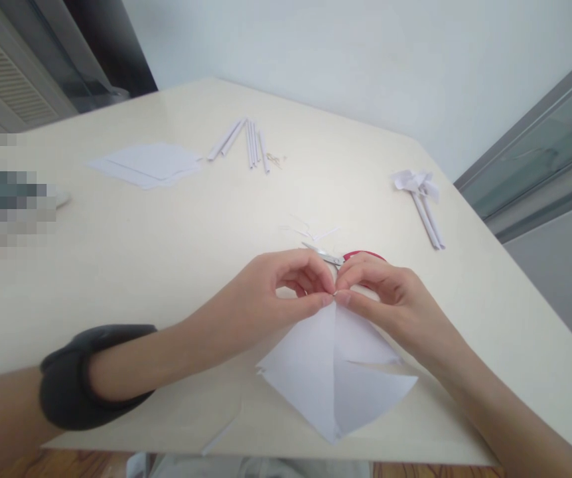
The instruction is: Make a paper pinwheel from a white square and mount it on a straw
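My left hand [271, 292] and my right hand [390, 292] meet at the far tip of a folded white paper [336, 372], both pinching it between thumb and fingers. The paper lies as a kite shape near the table's front edge, with a crease down its middle and a cut slit on its right side. Just behind my fingers lie scissors [338, 257] with red handles, partly hidden by my right hand. A dark band [81, 372] wraps my left forearm.
On the cream table [166, 252] lie a stack of white sheets [146, 162], several rolled paper sticks [249, 141], a paper flower on rolled stems [423, 199], thin paper scraps [310, 231] and a strip [221, 433] at the front edge. A blurred patch sits far left.
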Demonstrator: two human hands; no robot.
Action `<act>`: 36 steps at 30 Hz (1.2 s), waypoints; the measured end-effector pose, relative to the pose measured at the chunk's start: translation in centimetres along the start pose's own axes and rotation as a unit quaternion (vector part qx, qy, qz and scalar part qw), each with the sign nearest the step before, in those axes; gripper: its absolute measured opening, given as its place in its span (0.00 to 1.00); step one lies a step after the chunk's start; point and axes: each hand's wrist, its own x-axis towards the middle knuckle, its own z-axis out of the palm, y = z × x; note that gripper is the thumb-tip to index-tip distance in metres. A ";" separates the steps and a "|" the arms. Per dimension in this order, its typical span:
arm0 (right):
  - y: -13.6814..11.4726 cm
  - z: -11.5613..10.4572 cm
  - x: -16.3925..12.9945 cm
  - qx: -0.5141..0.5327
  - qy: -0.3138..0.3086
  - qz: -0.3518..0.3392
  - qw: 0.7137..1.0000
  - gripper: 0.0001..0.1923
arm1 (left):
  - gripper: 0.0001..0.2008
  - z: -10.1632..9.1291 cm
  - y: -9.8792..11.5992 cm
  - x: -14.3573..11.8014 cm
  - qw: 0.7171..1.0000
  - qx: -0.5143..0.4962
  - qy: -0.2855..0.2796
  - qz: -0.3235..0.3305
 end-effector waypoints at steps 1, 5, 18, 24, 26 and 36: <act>0.0 0.0 0.0 0.001 -0.003 -0.002 1.000 0.06 | 0.02 0.0 0.0 0.0 1.000 0.000 -0.001 -0.006; 0.0 -0.1 0.0 -0.002 -0.005 -0.008 1.000 0.05 | 0.03 -0.1 0.1 0.2 0.999 -0.011 -0.010 -0.029; -0.2 0.1 -0.2 -0.038 0.021 -0.034 0.998 0.07 | 0.01 -0.2 0.7 0.5 0.995 -0.043 -0.034 -0.087; -0.7 0.2 -0.3 -0.081 0.030 -0.047 0.995 0.07 | 0.02 -0.2 0.8 0.5 0.994 -0.053 -0.039 -0.088; -0.8 0.3 -0.3 -0.091 0.032 -0.052 0.994 0.08 | 0.03 -0.2 0.9 0.5 0.994 -0.055 -0.041 -0.088; -0.7 0.0 -0.5 -0.074 0.044 -0.052 0.995 0.06 | 0.03 -0.1 1.1 0.5 0.990 -0.078 -0.031 -0.117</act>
